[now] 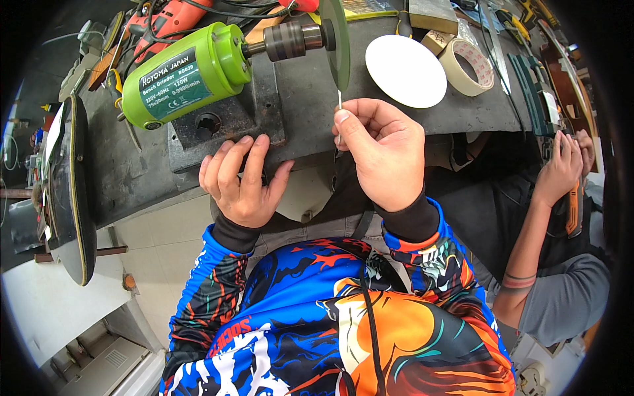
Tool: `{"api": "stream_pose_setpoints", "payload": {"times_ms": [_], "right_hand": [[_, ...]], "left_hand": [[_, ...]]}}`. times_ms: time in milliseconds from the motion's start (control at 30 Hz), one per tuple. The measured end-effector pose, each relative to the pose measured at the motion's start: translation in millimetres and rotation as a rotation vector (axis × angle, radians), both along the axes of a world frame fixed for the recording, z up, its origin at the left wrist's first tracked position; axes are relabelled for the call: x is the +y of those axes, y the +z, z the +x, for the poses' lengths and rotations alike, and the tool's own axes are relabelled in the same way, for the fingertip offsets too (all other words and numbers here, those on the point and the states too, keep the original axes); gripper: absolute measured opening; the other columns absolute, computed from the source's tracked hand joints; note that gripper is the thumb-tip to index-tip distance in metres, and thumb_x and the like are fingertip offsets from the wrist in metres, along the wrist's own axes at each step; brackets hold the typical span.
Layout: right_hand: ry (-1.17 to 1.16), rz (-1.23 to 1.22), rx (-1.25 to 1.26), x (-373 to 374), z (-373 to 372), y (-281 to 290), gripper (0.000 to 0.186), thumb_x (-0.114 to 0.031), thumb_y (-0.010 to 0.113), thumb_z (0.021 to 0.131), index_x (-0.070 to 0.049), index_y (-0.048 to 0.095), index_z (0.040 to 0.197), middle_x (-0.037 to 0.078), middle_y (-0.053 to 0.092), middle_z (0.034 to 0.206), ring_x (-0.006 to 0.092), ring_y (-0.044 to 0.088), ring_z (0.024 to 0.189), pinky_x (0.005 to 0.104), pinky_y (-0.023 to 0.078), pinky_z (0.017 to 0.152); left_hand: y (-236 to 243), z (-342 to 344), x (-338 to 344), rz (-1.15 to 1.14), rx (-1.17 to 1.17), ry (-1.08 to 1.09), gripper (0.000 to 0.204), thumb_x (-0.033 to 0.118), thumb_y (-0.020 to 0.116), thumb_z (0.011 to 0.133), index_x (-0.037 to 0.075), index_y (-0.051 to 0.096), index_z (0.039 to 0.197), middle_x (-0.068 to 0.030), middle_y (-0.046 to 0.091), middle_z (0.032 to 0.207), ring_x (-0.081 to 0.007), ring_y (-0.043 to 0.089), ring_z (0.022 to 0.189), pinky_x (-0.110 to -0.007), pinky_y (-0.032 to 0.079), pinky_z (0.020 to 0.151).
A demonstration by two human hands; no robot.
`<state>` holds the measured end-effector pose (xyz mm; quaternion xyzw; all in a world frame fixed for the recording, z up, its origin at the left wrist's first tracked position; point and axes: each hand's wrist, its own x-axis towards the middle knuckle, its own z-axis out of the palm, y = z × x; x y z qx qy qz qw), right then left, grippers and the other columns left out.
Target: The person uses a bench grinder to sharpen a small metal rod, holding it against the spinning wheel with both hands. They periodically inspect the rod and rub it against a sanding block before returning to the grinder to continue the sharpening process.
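A green bench grinder (185, 76) stands on a dark metal base (271, 119) on the bench, its shaft carrying a green disc (339, 39) seen nearly edge-on. My right hand (386, 148) pinches a thin metal rod (340, 99) between thumb and fingers. The rod is upright in the picture, its far tip at the disc's near edge; I cannot tell whether they touch. My left hand (244, 181) lies with fingers spread on the near edge of the grinder base and holds nothing.
A white round disc (406, 71) and a roll of tape (466, 67) lie right of the grinder. Behind it are a red power tool (168, 30) and cables. A co-worker's hand (558, 171) is at the right, near an orange-handled tool (573, 211). A skateboard-like board (76, 191) stands left.
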<state>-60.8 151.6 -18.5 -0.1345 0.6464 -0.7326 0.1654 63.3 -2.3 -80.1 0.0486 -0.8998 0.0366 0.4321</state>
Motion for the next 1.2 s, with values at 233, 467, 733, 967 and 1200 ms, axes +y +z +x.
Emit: {"api": "stream_pose_setpoints", "payload": {"times_ms": [233, 467, 733, 967, 1200], "right_hand": [[0.000, 0.005, 0.000, 1, 1, 1, 0.016, -0.007, 0.065, 0.088, 0.007, 0.067, 0.094, 0.003, 0.066, 0.074, 0.0043, 0.056, 0.064, 0.0197, 0.046, 0.058], [0.012, -0.002, -0.058, 18, 3, 5, 0.015, -0.007, 0.065, 0.088, 0.007, 0.067, 0.094, 0.003, 0.067, 0.076, 0.0052, 0.058, 0.065, 0.0197, 0.047, 0.060], [0.151, -0.122, -0.208, 54, 1, 30, 0.016, -0.007, 0.064, 0.091, 0.006, 0.065, 0.099, 0.007, 0.067, 0.080, 0.0097, 0.061, 0.067, 0.0228, 0.049, 0.063], [0.228, -0.220, -0.231, 60, 3, 34, 0.017, -0.009, 0.063, 0.093, 0.005, 0.064, 0.102, 0.008, 0.067, 0.082, 0.0111, 0.062, 0.070, 0.0240, 0.050, 0.065], [0.253, -0.232, -0.236, 64, 2, 34, 0.016, -0.009, 0.063, 0.093, 0.004, 0.064, 0.103, 0.008, 0.067, 0.082, 0.0112, 0.062, 0.070, 0.0241, 0.050, 0.066]], "left_hand": [[0, 0, 0, 0.000, -0.004, -0.005, 0.058, 0.028, 0.084, 0.067, 0.007, 0.065, 0.118, -0.0072, 0.055, 0.120, -0.0277, 0.049, 0.114, -0.043, 0.033, 0.101], [0, 0, 0, 0.010, -0.005, -0.003, 0.059, 0.027, 0.085, 0.066, 0.007, 0.065, 0.118, -0.0071, 0.055, 0.120, -0.0280, 0.049, 0.114, -0.043, 0.033, 0.101], [-2, -2, 1, 0.021, 0.026, 0.002, 0.060, 0.025, 0.085, 0.065, 0.007, 0.065, 0.119, -0.0071, 0.055, 0.120, -0.0285, 0.049, 0.114, -0.044, 0.034, 0.101], [-4, -1, -1, 0.017, 0.031, -0.007, 0.059, 0.027, 0.084, 0.066, 0.008, 0.065, 0.119, -0.0063, 0.055, 0.120, -0.0279, 0.049, 0.115, -0.044, 0.034, 0.100], [-5, 0, -1, 0.010, 0.030, 0.004, 0.060, 0.027, 0.084, 0.066, 0.009, 0.065, 0.119, -0.0060, 0.055, 0.120, -0.0280, 0.048, 0.115, -0.044, 0.034, 0.100]]}}
